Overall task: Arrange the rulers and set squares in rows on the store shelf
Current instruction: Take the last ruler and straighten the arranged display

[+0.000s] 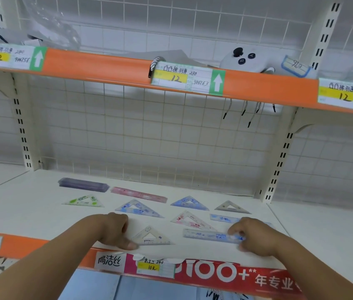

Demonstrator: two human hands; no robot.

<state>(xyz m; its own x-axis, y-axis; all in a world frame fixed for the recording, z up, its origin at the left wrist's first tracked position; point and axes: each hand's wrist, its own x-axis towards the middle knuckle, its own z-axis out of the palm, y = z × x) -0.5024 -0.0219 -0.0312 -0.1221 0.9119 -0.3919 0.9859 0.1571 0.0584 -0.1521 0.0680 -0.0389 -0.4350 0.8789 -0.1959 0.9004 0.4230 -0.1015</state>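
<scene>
Blue ruler (213, 235): front row of shelf (30, 213), pinched at its end by right hand (255, 236) fingers. Clear set square (150, 237) beside it, left hand (115, 230) fingers pressed on its corner. Both look light, stiff, slippery; best gripped by edges

I read "12" on the yellow price tags (176, 78) of the upper shelf edge (106, 68), and "100+" on the red banner (225, 273) below my hands.
</scene>
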